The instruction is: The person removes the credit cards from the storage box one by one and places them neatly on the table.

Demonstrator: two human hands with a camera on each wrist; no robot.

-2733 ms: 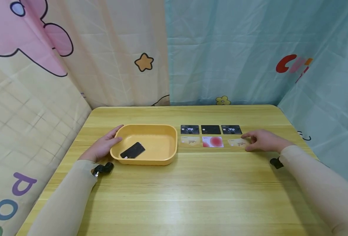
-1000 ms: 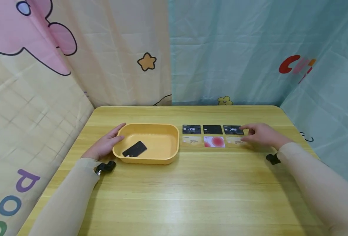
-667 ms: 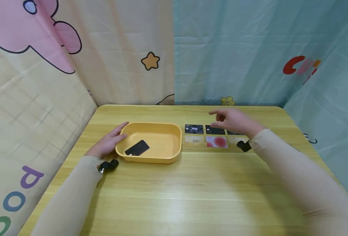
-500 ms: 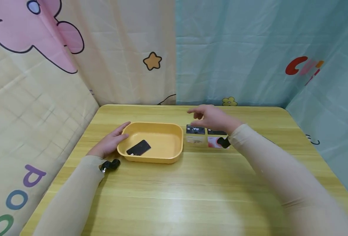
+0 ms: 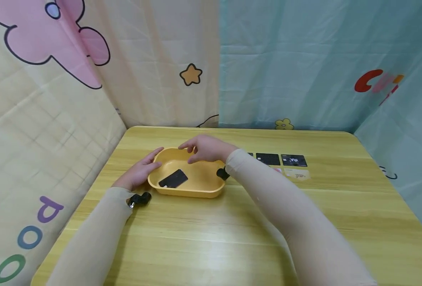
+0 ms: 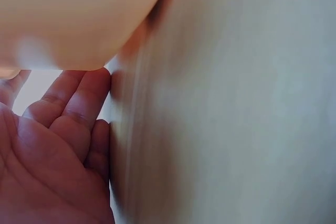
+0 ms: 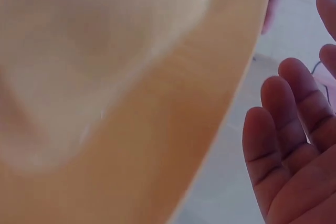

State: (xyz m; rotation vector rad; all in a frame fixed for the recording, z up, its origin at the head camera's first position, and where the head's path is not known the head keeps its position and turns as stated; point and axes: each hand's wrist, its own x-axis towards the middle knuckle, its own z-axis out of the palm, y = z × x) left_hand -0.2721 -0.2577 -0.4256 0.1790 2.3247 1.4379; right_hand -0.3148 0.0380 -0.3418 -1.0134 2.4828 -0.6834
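A yellow plastic tray stands on the wooden table. My left hand holds its left end, thumb at the rim and fingers along the outside; in the left wrist view the fingers touch the tray wall low by the tabletop. My right hand hovers over the tray's back right part, fingers loosely bent and nothing between them. The right wrist view also shows those fingers bare beside the tray rim. In the tray's left part lies a black card, set at an angle.
Cards lie in two rows right of the tray: a black Vip card, a plain black card, a pale gold card and a pink one mostly behind my right sleeve. Printed curtains enclose the table.
My right hand has left the right-hand cards and swept left to above the tray. My left hand stays at the tray's left end. The view has shifted slightly.
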